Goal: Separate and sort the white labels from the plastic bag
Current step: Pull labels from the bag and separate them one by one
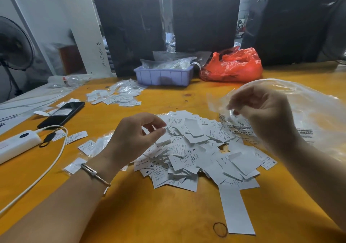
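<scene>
Long blank strip [236,210] lies nearest, below right hand [265,111]. Right hand pinches clear bag [303,110], lifted off surface [168,214]. Left hand [136,136] loosely curled, fingertips on label pile [196,153], which sits between both hands.

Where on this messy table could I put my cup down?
Bare wood lies between the label pile and the purple tray, and along the near edge left of the long white strip. It's crowded around the phone and power strip.
</scene>
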Demonstrator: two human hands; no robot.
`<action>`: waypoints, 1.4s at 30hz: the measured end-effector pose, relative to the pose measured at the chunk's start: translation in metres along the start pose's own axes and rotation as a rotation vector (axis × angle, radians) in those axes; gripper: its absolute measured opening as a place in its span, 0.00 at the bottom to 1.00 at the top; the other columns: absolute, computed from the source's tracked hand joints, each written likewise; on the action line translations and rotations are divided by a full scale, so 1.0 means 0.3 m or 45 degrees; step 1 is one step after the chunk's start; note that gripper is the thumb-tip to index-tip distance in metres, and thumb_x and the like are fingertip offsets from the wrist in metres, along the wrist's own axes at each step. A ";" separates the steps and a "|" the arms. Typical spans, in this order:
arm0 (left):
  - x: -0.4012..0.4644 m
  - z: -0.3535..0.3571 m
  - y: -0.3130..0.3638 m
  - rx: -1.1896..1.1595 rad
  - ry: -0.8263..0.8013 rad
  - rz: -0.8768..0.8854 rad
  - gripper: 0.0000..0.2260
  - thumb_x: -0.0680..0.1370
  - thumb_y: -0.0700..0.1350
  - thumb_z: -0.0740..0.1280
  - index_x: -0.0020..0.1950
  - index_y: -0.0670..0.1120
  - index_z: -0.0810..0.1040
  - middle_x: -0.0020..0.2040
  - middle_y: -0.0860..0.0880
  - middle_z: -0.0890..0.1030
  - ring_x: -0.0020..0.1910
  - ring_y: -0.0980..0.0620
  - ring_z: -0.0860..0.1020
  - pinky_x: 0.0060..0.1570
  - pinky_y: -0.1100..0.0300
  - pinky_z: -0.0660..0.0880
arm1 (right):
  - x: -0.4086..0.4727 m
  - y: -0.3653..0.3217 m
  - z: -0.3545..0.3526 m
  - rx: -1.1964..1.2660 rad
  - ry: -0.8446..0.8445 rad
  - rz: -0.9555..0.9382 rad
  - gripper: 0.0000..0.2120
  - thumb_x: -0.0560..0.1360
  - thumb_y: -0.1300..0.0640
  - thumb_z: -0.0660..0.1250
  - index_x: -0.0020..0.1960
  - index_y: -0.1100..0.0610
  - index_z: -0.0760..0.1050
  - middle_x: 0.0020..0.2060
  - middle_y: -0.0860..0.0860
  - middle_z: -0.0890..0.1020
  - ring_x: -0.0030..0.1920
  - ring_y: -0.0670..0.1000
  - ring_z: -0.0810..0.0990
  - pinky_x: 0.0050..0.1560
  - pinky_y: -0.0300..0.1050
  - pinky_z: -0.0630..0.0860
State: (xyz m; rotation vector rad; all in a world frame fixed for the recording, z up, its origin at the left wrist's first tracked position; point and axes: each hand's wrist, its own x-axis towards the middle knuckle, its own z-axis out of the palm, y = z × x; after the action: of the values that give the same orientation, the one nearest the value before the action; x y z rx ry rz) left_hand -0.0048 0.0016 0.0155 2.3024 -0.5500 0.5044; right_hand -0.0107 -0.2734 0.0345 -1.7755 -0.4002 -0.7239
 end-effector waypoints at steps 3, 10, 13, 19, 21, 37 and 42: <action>-0.002 0.007 0.026 -0.188 -0.063 -0.024 0.19 0.72 0.61 0.72 0.60 0.55 0.79 0.55 0.58 0.81 0.53 0.63 0.79 0.45 0.67 0.78 | -0.025 -0.015 0.041 0.302 -0.240 0.216 0.04 0.69 0.72 0.71 0.43 0.68 0.78 0.33 0.55 0.84 0.32 0.47 0.81 0.34 0.35 0.75; -0.014 0.031 0.091 -0.399 -0.387 -0.012 0.27 0.68 0.61 0.75 0.66 0.59 0.74 0.56 0.61 0.82 0.58 0.62 0.79 0.54 0.68 0.76 | -0.078 -0.038 0.105 0.353 -0.619 0.318 0.09 0.65 0.59 0.75 0.40 0.63 0.79 0.31 0.55 0.83 0.30 0.49 0.79 0.31 0.36 0.74; -0.017 0.036 0.104 -0.519 -0.368 -0.017 0.13 0.71 0.50 0.74 0.53 0.46 0.84 0.44 0.51 0.86 0.46 0.54 0.84 0.48 0.65 0.79 | -0.078 -0.038 0.108 0.378 -0.677 0.359 0.10 0.66 0.56 0.74 0.41 0.63 0.79 0.30 0.56 0.82 0.30 0.50 0.78 0.31 0.38 0.74; -0.015 0.029 0.101 -0.647 -0.437 -0.114 0.10 0.73 0.46 0.71 0.47 0.41 0.85 0.39 0.46 0.87 0.41 0.47 0.85 0.45 0.63 0.80 | -0.057 -0.026 0.088 0.526 -0.695 0.478 0.10 0.68 0.59 0.70 0.45 0.66 0.80 0.32 0.59 0.81 0.32 0.54 0.76 0.31 0.39 0.72; -0.016 0.032 0.095 -0.638 -0.446 -0.139 0.10 0.73 0.46 0.71 0.46 0.40 0.85 0.40 0.46 0.87 0.41 0.47 0.85 0.45 0.61 0.81 | -0.050 -0.027 0.073 0.421 -0.674 0.443 0.06 0.70 0.62 0.70 0.45 0.65 0.80 0.32 0.58 0.82 0.31 0.52 0.77 0.31 0.38 0.73; -0.008 0.031 0.070 -0.688 -0.221 -0.249 0.05 0.73 0.37 0.74 0.44 0.35 0.81 0.38 0.42 0.86 0.38 0.48 0.85 0.41 0.64 0.79 | -0.076 -0.063 0.068 -1.009 -1.203 -0.082 0.10 0.67 0.44 0.71 0.36 0.48 0.73 0.32 0.44 0.78 0.33 0.42 0.75 0.33 0.41 0.71; -0.009 0.033 0.066 -0.659 -0.228 -0.252 0.03 0.73 0.36 0.74 0.44 0.37 0.82 0.38 0.43 0.86 0.39 0.46 0.85 0.42 0.63 0.80 | -0.060 -0.053 0.060 -0.800 -1.133 0.041 0.06 0.69 0.58 0.70 0.33 0.54 0.78 0.27 0.48 0.79 0.28 0.43 0.75 0.30 0.39 0.70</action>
State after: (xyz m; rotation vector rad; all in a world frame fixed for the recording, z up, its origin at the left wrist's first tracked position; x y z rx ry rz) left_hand -0.0154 -0.0179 0.0183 1.8825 -0.4651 0.0457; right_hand -0.0287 -0.2499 0.0311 -2.6569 -0.7833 0.0396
